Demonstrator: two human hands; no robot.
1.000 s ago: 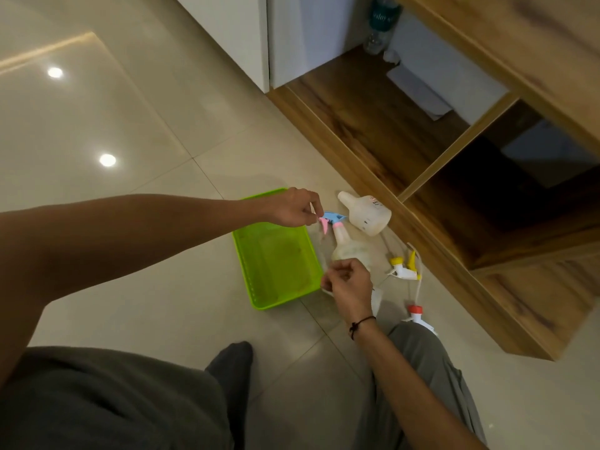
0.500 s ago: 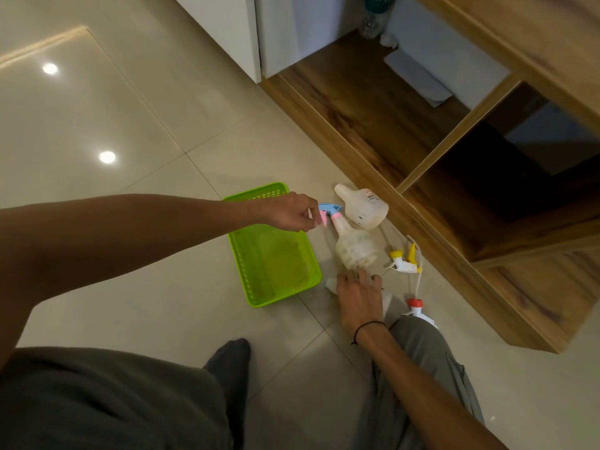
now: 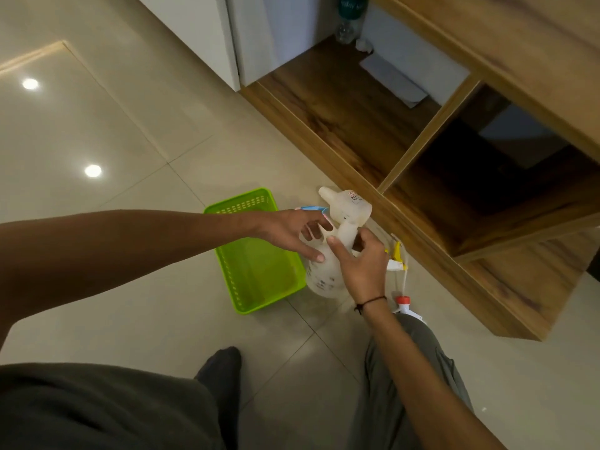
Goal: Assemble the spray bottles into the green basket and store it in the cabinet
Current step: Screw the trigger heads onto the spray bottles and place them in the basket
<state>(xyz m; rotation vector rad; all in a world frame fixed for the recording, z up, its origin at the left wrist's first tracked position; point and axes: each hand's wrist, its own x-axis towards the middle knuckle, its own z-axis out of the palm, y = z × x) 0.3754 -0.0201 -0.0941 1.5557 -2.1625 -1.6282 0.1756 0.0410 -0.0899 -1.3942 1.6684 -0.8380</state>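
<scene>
The green basket [image 3: 240,204] lies on the floor tiles with nothing in it. Just right of it is a translucent spray bottle [image 3: 319,277] with a blue and pink trigger head [image 3: 311,208]. My left hand [image 3: 290,228] reaches over the basket and holds that trigger head, fingers spread around it. My right hand [image 3: 362,266] grips the same bottle at its neck. Behind it a white bottle [image 3: 352,206] without a head lies on its side. A yellow and white spray head [image 3: 396,258] and a red and white spray head [image 3: 403,303] lie on the floor to the right.
The wooden cabinet [image 3: 344,125] stands open on the right, with two low compartments split by a divider. A plastic water bottle [image 3: 349,19] and a white sheet [image 3: 393,79] sit deep in the left compartment. My knees fill the bottom of the view.
My right hand has come up from the floor and taken the translucent bottle by the neck. The bottle now sits closer to the basket's right edge. My left hand stays on the trigger head.
</scene>
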